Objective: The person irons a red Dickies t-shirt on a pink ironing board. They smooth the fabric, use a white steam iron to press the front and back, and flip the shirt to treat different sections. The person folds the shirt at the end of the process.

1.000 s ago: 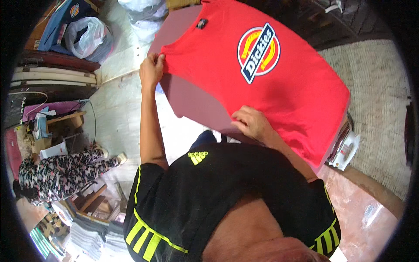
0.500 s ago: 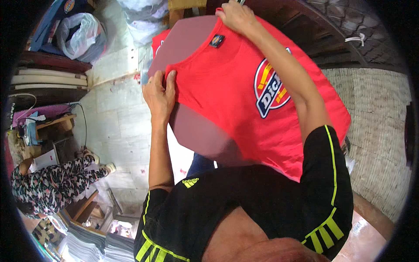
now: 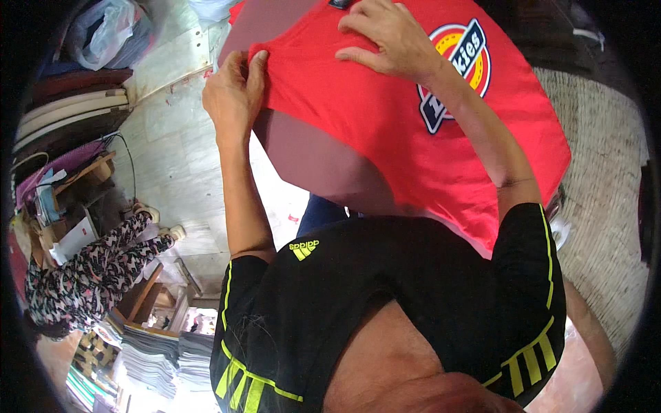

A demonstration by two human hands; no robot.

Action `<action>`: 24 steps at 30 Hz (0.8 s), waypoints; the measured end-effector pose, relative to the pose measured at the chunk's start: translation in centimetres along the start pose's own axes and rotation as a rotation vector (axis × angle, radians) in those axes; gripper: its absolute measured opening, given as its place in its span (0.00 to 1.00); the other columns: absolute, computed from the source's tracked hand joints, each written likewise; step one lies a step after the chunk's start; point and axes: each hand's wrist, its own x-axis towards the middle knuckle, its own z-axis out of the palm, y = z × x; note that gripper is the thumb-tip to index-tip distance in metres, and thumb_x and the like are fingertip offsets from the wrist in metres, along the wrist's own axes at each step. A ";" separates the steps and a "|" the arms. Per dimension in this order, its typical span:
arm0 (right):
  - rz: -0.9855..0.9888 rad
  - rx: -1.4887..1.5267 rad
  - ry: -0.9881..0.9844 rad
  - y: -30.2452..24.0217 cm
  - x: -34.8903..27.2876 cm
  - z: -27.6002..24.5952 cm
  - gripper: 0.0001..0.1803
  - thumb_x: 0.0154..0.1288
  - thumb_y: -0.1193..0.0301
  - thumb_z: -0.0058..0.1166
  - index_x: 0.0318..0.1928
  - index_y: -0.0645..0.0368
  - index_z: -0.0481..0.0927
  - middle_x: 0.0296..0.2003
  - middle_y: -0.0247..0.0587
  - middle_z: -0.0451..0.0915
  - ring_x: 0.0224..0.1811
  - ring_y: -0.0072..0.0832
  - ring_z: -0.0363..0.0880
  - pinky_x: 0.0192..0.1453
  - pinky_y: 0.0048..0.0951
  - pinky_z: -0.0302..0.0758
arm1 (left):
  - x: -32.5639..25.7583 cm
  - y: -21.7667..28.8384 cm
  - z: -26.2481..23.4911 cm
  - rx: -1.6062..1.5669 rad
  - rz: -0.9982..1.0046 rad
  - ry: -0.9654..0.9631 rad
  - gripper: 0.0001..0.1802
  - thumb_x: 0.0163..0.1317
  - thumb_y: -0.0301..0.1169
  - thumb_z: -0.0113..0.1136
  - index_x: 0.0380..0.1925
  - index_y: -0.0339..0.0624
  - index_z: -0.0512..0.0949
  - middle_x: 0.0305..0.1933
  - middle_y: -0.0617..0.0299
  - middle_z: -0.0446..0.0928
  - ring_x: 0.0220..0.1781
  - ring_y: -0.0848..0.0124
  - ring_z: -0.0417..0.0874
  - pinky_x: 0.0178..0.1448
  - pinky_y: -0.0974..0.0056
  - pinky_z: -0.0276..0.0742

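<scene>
A red T-shirt (image 3: pixel 385 144) with a round printed badge (image 3: pixel 468 58) on its front lies over a dull mauve padded board (image 3: pixel 310 148). Pinched between the thumb and fingers of my left hand (image 3: pixel 236 89) is a corner of the shirt, by the shoulder at the board's left edge. My right hand (image 3: pixel 389 41) hovers over or rests on the upper chest area, fingers spread, just left of the badge; whether it touches the cloth I cannot tell. A dark neck label (image 3: pixel 339 3) shows at the top edge of the picture.
At the left a person in patterned clothes (image 3: pixel 89 275) stands by a cluttered bench. Stacks of folded grey cloth (image 3: pixel 148 361) are at the lower left. A clear plastic bag (image 3: pixel 103 34) sits at the upper left, above piled boards (image 3: pixel 72 113). Woven matting (image 3: pixel 599 172) lies at the right.
My right hand has let go of the shirt's far shoulder and come nearer, its fingers spreading. My left hand keeps its pinch. The view has shifted, so the board sits higher in the picture.
</scene>
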 end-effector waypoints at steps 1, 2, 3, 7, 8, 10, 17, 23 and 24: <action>0.011 -0.011 -0.005 0.6 -1.1 0.6 0.15 0.66 0.59 0.59 0.36 0.58 0.74 0.37 0.44 0.71 0.42 0.41 0.70 0.48 0.41 0.67 | 0.1 -0.1 0.3 0.020 0.036 0.018 0.22 0.62 0.52 0.64 0.30 0.42 0.83 0.26 0.50 0.82 0.30 0.48 0.83 0.36 0.51 0.77; 0.021 -0.018 -0.011 2.1 -1.9 1.6 0.16 0.65 0.58 0.59 0.36 0.58 0.74 0.37 0.44 0.70 0.43 0.41 0.70 0.48 0.41 0.67 | 0.1 -0.3 0.4 0.040 0.069 0.037 0.22 0.62 0.52 0.64 0.30 0.43 0.83 0.26 0.50 0.82 0.30 0.48 0.83 0.36 0.51 0.77; 0.029 -0.029 -0.019 3.4 -2.5 2.4 0.16 0.65 0.57 0.59 0.36 0.58 0.74 0.37 0.44 0.70 0.43 0.41 0.69 0.48 0.41 0.67 | 0.3 -0.5 0.7 0.056 0.103 0.057 0.22 0.62 0.53 0.64 0.29 0.43 0.83 0.26 0.50 0.82 0.29 0.48 0.84 0.35 0.51 0.77; -0.039 -0.027 0.171 3.7 -2.7 2.7 0.15 0.64 0.61 0.60 0.39 0.58 0.73 0.38 0.44 0.69 0.43 0.43 0.69 0.49 0.42 0.68 | 0.6 -0.1 1.6 0.227 0.372 0.289 0.19 0.61 0.47 0.66 0.38 0.43 0.81 0.39 0.52 0.83 0.41 0.51 0.84 0.45 0.51 0.76; -0.053 0.003 0.311 2.6 -2.7 2.5 0.13 0.64 0.66 0.61 0.42 0.58 0.73 0.40 0.45 0.71 0.45 0.43 0.70 0.51 0.42 0.70 | -0.2 0.7 1.6 0.158 0.459 0.294 0.19 0.61 0.46 0.66 0.40 0.43 0.80 0.43 0.52 0.82 0.43 0.51 0.83 0.47 0.50 0.76; -0.004 -0.050 0.319 0.4 -5.3 1.8 0.12 0.63 0.67 0.61 0.42 0.59 0.74 0.41 0.45 0.71 0.46 0.43 0.71 0.52 0.42 0.70 | -2.1 3.0 2.1 0.009 0.638 0.302 0.20 0.61 0.45 0.67 0.45 0.43 0.79 0.49 0.52 0.80 0.49 0.51 0.80 0.51 0.49 0.74; 0.239 -0.066 0.143 -4.6 -19.2 -3.1 0.12 0.64 0.72 0.59 0.47 0.61 0.81 0.52 0.47 0.75 0.58 0.44 0.72 0.64 0.39 0.70 | -10.8 8.7 3.2 0.352 0.893 0.230 0.18 0.65 0.38 0.56 0.51 0.44 0.79 0.59 0.49 0.75 0.61 0.53 0.74 0.59 0.47 0.70; 0.525 -0.143 0.387 -9.2 -29.4 -6.2 0.14 0.65 0.70 0.58 0.50 0.59 0.81 0.55 0.49 0.75 0.58 0.47 0.74 0.61 0.43 0.73 | -18.6 10.8 2.3 -0.296 1.045 -0.330 0.18 0.55 0.39 0.71 0.44 0.45 0.82 0.53 0.55 0.77 0.56 0.55 0.76 0.55 0.50 0.71; 0.534 -0.164 0.372 -10.6 -31.4 -6.3 0.14 0.65 0.67 0.59 0.50 0.57 0.81 0.52 0.47 0.77 0.56 0.47 0.76 0.59 0.42 0.75 | -19.4 11.0 2.7 -0.299 1.052 -0.300 0.16 0.54 0.35 0.71 0.42 0.44 0.81 0.50 0.55 0.78 0.53 0.55 0.77 0.53 0.51 0.72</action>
